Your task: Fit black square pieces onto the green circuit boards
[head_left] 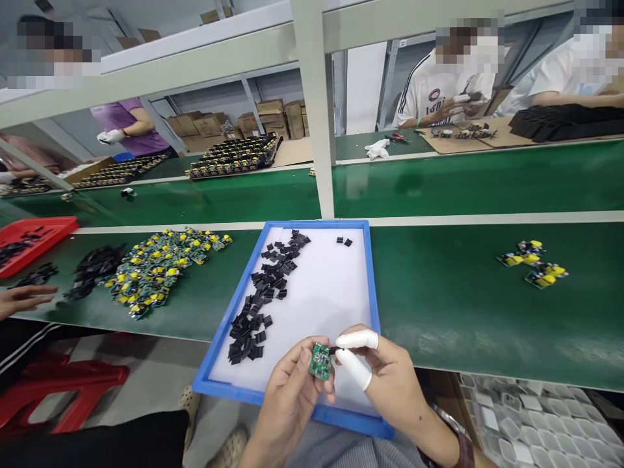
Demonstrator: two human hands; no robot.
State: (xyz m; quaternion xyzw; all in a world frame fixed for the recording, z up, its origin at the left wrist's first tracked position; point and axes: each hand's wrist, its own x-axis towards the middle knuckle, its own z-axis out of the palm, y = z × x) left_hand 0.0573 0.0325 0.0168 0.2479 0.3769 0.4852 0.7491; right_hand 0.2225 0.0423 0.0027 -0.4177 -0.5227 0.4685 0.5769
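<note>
Over the near end of a blue-rimmed tray (374, 305), my left hand (292, 383) is closed on a small green circuit board (320, 361), its component side facing me. My right hand (385, 370), with white finger cots on thumb and forefinger, pinches a small black piece (334, 350) at the board's upper right edge. Whether that piece is seated on the board I cannot tell. Many small black pieces (268, 279) lie along the tray's left side, and two more black pieces (344, 241) sit near its far right corner.
Left of the tray is a heap of circuit boards with yellow parts (151, 266), beside black parts (97, 266) and a red tray (63, 227). Several boards (533, 260) lie to the right. A co-worker's hand (26, 299) reaches in at far left. A frame post (314, 110) stands ahead.
</note>
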